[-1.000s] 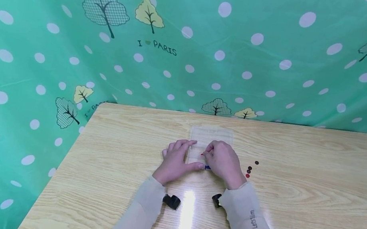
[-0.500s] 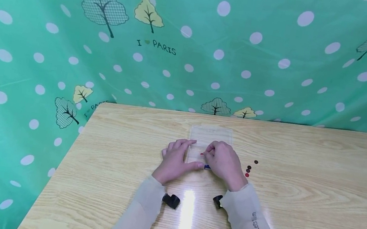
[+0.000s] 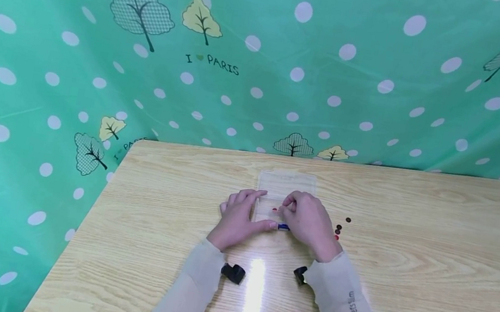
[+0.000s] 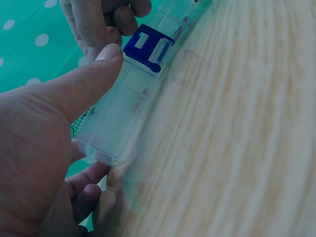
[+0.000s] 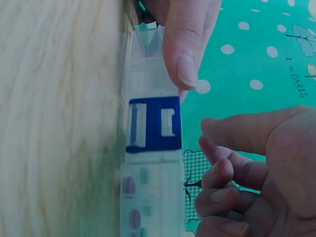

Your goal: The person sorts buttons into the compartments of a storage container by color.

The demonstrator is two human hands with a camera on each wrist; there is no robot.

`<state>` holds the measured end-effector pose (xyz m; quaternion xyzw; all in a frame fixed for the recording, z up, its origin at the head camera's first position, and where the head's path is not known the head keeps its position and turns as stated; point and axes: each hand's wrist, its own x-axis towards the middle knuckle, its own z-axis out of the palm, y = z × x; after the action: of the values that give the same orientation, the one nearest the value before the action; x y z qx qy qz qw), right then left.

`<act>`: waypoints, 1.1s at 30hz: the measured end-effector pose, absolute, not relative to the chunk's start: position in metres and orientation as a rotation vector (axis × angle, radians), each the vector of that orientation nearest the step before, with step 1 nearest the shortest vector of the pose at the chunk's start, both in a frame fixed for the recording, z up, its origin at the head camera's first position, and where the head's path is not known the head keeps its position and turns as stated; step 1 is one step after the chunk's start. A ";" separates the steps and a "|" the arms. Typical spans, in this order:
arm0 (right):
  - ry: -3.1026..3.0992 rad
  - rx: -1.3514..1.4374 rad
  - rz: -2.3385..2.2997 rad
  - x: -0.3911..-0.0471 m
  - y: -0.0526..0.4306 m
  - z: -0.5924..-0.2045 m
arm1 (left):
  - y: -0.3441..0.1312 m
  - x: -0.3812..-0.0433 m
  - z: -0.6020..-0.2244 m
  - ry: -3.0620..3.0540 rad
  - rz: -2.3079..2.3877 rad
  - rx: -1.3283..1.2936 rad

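A clear plastic box (image 3: 262,216) with a blue latch (image 5: 158,123) lies on the table, its clear lid (image 3: 287,183) raised back. My left hand (image 3: 238,223) holds it, thumb on the front edge beside the latch and fingers along the left end. Over the box's right part is my right hand (image 3: 310,220); its fingers are loosely bent, thumb and forefinger close together. Nothing shows between those fingertips in the right wrist view. A small red disc (image 3: 274,209) sits in the box just left of them. Through the front wall several small pieces (image 5: 129,185) show, blurred.
Several small dark discs (image 3: 339,227) and a red disc (image 3: 336,238) lie on the wooden table (image 3: 413,249) right of the box. Behind the table hangs a green spotted cloth (image 3: 264,70).
My right hand's fingertips have drawn slightly right, away from the red disc, which now shows more fully in the box. The left hand stays on the box.
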<state>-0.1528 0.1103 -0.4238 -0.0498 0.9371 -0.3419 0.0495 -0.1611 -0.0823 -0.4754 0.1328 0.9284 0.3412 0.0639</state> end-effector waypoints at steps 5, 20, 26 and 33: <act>2.869 -0.146 -1.029 -0.150 0.117 -0.420 | -0.082 -0.161 -0.477 2.810 1.028 0.395; 2.878 -0.098 -1.076 -0.143 0.138 -0.415 | -0.082 -0.161 -0.474 2.803 1.030 0.387; 2.880 -0.076 -1.098 -0.139 0.145 -0.416 | -0.082 -0.161 -0.474 2.794 1.031 0.371; 2.889 -0.068 -1.113 -0.134 0.153 -0.416 | -0.082 -0.161 -0.474 2.794 1.022 0.365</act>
<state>-0.1340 0.1526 -0.4160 -0.0221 0.9327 -0.3592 0.0223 -0.1607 -0.0819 -0.4741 0.1215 0.9298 0.3400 0.0719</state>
